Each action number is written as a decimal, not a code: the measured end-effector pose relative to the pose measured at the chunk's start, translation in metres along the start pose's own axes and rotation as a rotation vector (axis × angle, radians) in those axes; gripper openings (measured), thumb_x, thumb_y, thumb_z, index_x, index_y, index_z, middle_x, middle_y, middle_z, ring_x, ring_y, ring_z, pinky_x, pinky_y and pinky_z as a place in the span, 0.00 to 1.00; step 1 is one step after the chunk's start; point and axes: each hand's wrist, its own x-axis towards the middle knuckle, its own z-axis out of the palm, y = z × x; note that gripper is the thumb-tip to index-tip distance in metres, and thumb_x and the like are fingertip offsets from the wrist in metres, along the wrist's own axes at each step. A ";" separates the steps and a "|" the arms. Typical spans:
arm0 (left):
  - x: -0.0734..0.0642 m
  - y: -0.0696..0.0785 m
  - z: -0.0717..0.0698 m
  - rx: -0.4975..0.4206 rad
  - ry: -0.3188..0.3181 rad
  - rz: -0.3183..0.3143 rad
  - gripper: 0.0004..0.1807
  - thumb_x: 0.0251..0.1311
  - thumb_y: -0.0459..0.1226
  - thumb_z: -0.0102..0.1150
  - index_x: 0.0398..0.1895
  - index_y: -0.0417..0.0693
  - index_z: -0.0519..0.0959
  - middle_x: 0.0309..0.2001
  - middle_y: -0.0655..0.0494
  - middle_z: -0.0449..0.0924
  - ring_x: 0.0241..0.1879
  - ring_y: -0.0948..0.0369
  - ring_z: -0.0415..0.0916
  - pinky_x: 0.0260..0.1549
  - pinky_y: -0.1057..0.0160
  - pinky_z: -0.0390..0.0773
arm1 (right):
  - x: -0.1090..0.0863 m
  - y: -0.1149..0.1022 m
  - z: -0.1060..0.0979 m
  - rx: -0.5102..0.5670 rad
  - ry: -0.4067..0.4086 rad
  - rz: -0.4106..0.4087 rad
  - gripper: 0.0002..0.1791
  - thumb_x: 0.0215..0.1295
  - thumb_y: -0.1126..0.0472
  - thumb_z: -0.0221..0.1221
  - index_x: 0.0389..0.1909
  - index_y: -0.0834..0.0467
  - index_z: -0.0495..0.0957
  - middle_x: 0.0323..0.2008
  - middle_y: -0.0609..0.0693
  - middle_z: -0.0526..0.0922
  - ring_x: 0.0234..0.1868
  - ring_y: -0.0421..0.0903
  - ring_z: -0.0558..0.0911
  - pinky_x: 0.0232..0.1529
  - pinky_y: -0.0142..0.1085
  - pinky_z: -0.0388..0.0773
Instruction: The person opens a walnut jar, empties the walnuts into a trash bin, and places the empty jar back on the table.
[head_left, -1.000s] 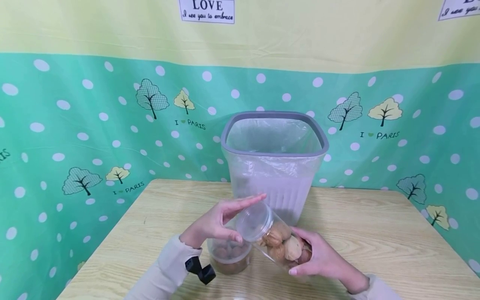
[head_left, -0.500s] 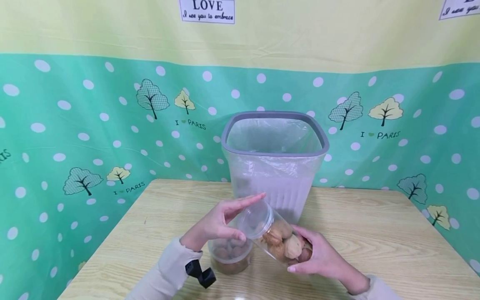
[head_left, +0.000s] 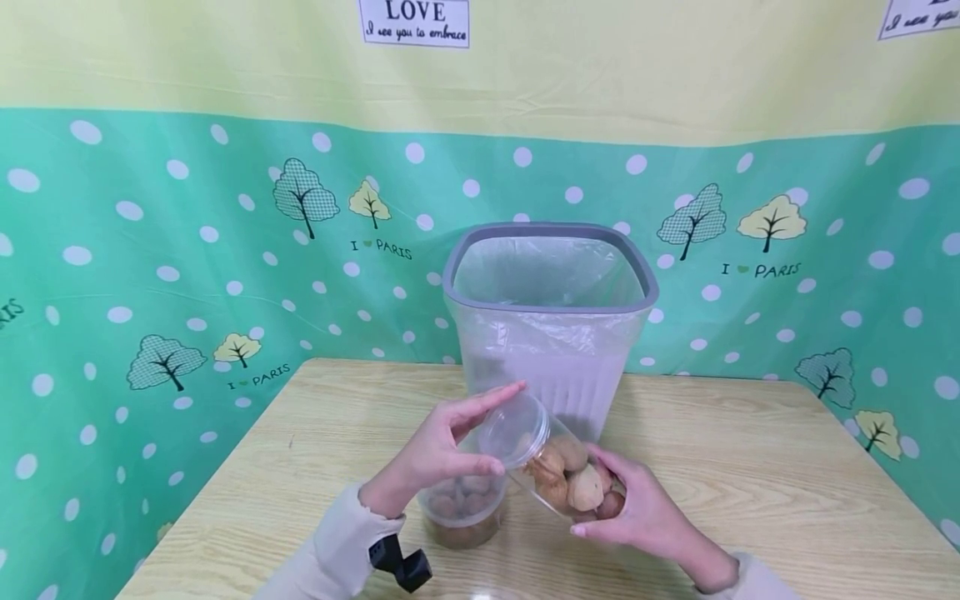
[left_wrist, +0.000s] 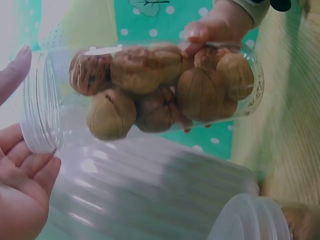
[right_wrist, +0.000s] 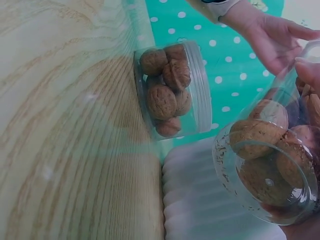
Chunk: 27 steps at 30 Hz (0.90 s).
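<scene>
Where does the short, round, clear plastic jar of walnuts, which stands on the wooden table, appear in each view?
Head: the short jar is at the lower middle, just below the left hand.
Left wrist: it is in the bottom right corner, cut off by the frame.
Right wrist: it is above the centre, appearing turned sideways.
Shared landmark: the tall clear plastic jar of walnuts.

Your table's light wood-grain top carries a bag-lined bin, upright toward the far edge and about midway between the side edges; nearer you, slightly toward the left edge, stands a short clear jar of walnuts.
</scene>
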 end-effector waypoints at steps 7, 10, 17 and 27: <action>0.000 0.007 0.008 0.050 0.119 -0.140 0.42 0.50 0.45 0.69 0.66 0.37 0.65 0.67 0.47 0.63 0.67 0.57 0.59 0.65 0.62 0.60 | 0.001 -0.001 0.001 -0.026 0.041 0.011 0.45 0.34 0.58 0.78 0.59 0.62 0.71 0.47 0.53 0.81 0.46 0.38 0.79 0.46 0.29 0.77; 0.000 0.009 0.011 0.055 0.158 -0.168 0.41 0.49 0.46 0.70 0.65 0.38 0.66 0.67 0.49 0.64 0.67 0.57 0.60 0.64 0.63 0.61 | 0.001 0.000 0.002 -0.036 0.055 0.008 0.45 0.33 0.58 0.78 0.59 0.61 0.71 0.48 0.52 0.81 0.46 0.38 0.79 0.46 0.29 0.77; 0.001 0.014 0.017 0.059 0.245 -0.232 0.38 0.49 0.43 0.70 0.64 0.41 0.69 0.65 0.51 0.67 0.65 0.55 0.62 0.62 0.65 0.65 | 0.002 0.001 0.003 -0.099 0.084 0.001 0.45 0.32 0.56 0.79 0.58 0.59 0.72 0.47 0.50 0.82 0.45 0.38 0.80 0.45 0.30 0.78; 0.000 0.016 0.021 0.069 0.330 -0.319 0.38 0.47 0.41 0.72 0.64 0.43 0.70 0.65 0.51 0.67 0.65 0.56 0.63 0.63 0.63 0.63 | 0.003 0.003 0.003 -0.184 0.104 0.014 0.47 0.29 0.55 0.79 0.57 0.61 0.73 0.46 0.52 0.82 0.45 0.38 0.79 0.47 0.29 0.76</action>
